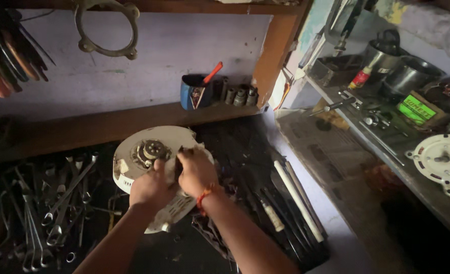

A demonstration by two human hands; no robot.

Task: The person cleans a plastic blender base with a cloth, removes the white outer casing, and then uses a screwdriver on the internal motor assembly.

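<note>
Head view: we brace the white round motor housing [156,167] with the left hand [151,187], grip closed on its rim, while the right hand [195,170] pinches a part at its hub, steadying it above the worktop [235,147].

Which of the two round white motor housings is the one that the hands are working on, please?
The round white housing on the dark bench, under both hands; the other white housing lies untouched on the right-hand shelf.

Wrenches [47,203] crowding the left side, long rods [296,198] lying close on the right, wooden ledge [108,124] blocking behind, open floor strip [331,167] sitting free beside the rods
</note>
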